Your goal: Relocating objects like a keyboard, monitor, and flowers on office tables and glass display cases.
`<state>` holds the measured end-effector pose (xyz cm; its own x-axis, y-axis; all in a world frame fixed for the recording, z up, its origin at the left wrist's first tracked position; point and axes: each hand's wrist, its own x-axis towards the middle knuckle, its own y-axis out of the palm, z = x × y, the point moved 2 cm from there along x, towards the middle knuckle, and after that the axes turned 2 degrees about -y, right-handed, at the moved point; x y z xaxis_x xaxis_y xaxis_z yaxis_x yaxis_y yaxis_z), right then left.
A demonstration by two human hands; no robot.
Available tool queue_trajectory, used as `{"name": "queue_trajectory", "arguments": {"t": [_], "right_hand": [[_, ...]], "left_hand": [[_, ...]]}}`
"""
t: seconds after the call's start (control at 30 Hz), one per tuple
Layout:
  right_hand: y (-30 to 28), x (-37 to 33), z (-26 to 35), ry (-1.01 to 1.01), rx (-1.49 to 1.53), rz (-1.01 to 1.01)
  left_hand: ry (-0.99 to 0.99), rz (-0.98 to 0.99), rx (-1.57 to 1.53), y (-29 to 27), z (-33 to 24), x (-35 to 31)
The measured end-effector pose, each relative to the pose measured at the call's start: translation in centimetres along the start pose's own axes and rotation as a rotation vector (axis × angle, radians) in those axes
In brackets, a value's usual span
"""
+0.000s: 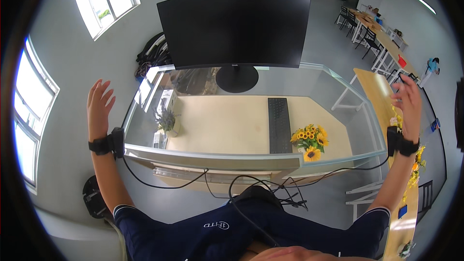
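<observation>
My left hand (pixel 100 106) is raised at the left of the glass-topped desk (pixel 333 159), fingers spread and holding nothing. At the right side my right hand (pixel 408 101) is held up too, its fingers apart and slightly bent, with nothing in them. Each wrist wears a black strap with a dark box, and a cable runs from it. Nearest my left hand on the desk is a potted lavender-like plant (pixel 166 120). A bunch of yellow sunflowers (pixel 310 141) sits at the right, beside a black keyboard (pixel 279 125) lying lengthwise. Neither hand touches anything on the desk.
A large black monitor (pixel 234 29) stands at the desk's far side on a round base. Loose black cables (pixel 285 191) hang between my body and the desk. A long wooden table (pixel 374 92) runs along the right, with black chairs (pixel 369 41) farther back. Another person (pixel 429 70) stands far right.
</observation>
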<state>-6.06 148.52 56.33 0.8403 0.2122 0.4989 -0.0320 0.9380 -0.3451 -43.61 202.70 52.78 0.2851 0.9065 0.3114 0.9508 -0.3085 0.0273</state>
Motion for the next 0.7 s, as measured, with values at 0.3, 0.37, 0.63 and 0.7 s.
{"name": "queue_trajectory", "arguments": {"t": [0.3,0.37,0.63,0.7], "right_hand": [[17.5,15.9,-15.3,-0.256,-0.475,0.082],[23.0,16.9,-15.8,0.022,-0.429,0.201],[33.8,17.2,-18.8,0.450,0.742,0.080],[34.4,16.3,-17.8,0.387,0.766,0.087]], "left_hand": [[-0.315,0.244,0.061,14.1,13.8,15.8],[-0.266,0.288,0.107,15.1,19.0,19.2],[-0.086,0.202,0.000,19.7,23.7,20.5],[-0.074,0.204,0.028,19.2,24.9,21.4]]}}
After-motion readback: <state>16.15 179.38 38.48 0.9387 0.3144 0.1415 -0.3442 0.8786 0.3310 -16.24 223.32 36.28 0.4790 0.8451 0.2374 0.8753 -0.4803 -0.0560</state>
